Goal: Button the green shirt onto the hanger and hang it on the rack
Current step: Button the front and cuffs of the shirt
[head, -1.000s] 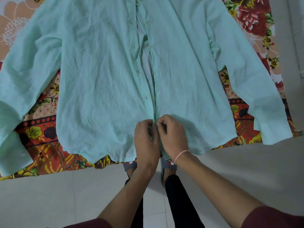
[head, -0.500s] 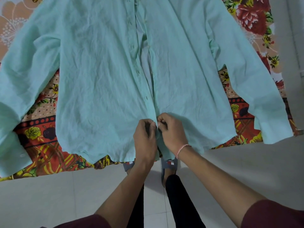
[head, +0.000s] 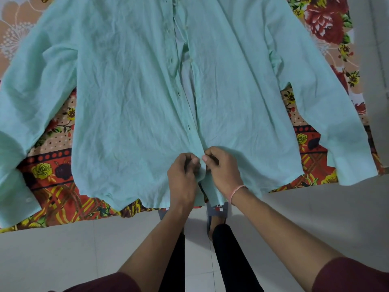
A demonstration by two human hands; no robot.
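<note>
A pale green long-sleeved shirt [head: 130, 98] lies face up on a flowered bedsheet, sleeves spread out to both sides. Its front placket is parted from the top down to near the hem, with several buttons and buttonholes showing along the two edges. My left hand [head: 183, 175] pinches the left front edge near the hem. My right hand [head: 223, 169] pinches the right front edge just beside it, fingertips almost touching. The lowest button is hidden under my fingers. No hanger or rack is in sight.
The flowered bedsheet [head: 54, 186] in red, orange and yellow covers the bed and ends at its front edge. Below it lies a light tiled floor [head: 63, 260]. My feet in slippers [head: 217, 211] stand right against the bed.
Both hands have shifted slightly up the placket while keeping their hold on the two front edges. The shirt itself lies as before.
</note>
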